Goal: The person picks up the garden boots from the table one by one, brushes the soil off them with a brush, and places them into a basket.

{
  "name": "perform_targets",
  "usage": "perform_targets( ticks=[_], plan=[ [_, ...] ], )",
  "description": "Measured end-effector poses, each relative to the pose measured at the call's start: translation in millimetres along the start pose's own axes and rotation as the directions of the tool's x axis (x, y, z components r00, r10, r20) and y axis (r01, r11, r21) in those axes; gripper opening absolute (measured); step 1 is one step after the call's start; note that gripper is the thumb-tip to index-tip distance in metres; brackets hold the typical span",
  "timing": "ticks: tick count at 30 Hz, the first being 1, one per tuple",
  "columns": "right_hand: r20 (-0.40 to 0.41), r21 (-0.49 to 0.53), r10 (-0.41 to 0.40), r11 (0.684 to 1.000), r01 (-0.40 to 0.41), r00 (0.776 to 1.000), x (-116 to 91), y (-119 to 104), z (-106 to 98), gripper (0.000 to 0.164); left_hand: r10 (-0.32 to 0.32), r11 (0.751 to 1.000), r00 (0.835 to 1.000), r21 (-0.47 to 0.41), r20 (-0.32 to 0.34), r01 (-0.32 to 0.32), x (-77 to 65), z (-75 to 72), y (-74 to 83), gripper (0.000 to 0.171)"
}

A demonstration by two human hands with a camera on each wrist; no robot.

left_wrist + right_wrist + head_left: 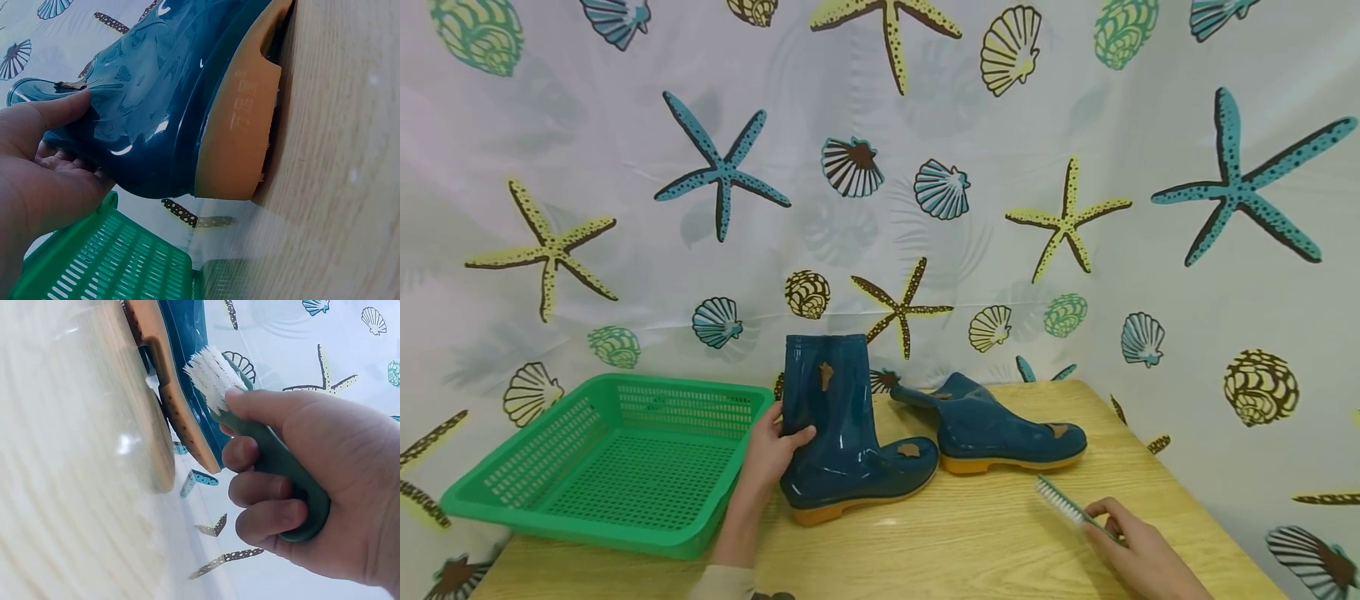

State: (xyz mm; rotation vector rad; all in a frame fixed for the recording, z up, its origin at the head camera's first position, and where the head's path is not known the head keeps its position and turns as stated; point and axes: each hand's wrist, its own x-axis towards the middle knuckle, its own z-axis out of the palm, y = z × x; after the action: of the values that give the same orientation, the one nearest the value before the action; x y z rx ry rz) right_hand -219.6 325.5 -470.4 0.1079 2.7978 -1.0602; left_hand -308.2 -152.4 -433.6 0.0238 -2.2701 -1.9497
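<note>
A dark blue rubber boot (831,433) with an orange sole stands upright on the wooden table, toe pointing right. Brown patches mark its shaft and toe. My left hand (771,446) grips the back of the boot above the heel, thumb on the near side and fingers behind; the left wrist view shows this hold beside the orange heel (237,131). In my right hand (331,469) is a green-handled scrub brush (275,462), fingers curled round the handle and thumb near the white bristles (212,378). The brush is over the table's right part, apart from both boots.
A second blue boot (1000,425) stands behind to the right, its shaft folded over to the left and a brown patch on its toe. At the left sits a green plastic basket (700,533). A patterned curtain (887,233) hangs behind the table (970,550).
</note>
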Motion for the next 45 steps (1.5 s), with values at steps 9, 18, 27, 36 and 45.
perform_targets(
  ticks=[9,18,27,36,45],
  plan=[
    [-0.008,-0.016,0.021,1.000,-0.021,1.000,3.0,-3.4,-4.2,0.085,0.042,0.993,0.999,0.108,0.020,-0.044,-1.7,-3.7,5.4,0.062],
    [-0.001,-0.033,-0.017,0.999,0.017,1.000,4.0,-8.8,-9.7,0.084,0.089,0.990,0.996,0.115,-0.025,-0.085,-1.7,-4.0,7.7,0.054],
    [-0.037,-0.003,-0.051,0.999,0.051,0.998,3.3,-13.0,-5.7,0.069,0.095,0.990,0.995,0.109,-0.026,-0.092,-3.4,-8.1,9.1,0.051],
    [-0.088,-0.063,-0.107,0.993,0.102,0.990,-2.0,-28.9,-5.2,0.063,0.128,0.981,0.992,0.146,0.002,-0.127,-2.7,-8.5,5.7,0.055],
    [-0.145,-0.150,-0.163,0.979,0.141,0.976,-3.2,-40.6,2.4,0.054,0.096,0.987,0.995,0.129,0.013,-0.097,-2.5,-7.9,6.8,0.054]
  ],
)
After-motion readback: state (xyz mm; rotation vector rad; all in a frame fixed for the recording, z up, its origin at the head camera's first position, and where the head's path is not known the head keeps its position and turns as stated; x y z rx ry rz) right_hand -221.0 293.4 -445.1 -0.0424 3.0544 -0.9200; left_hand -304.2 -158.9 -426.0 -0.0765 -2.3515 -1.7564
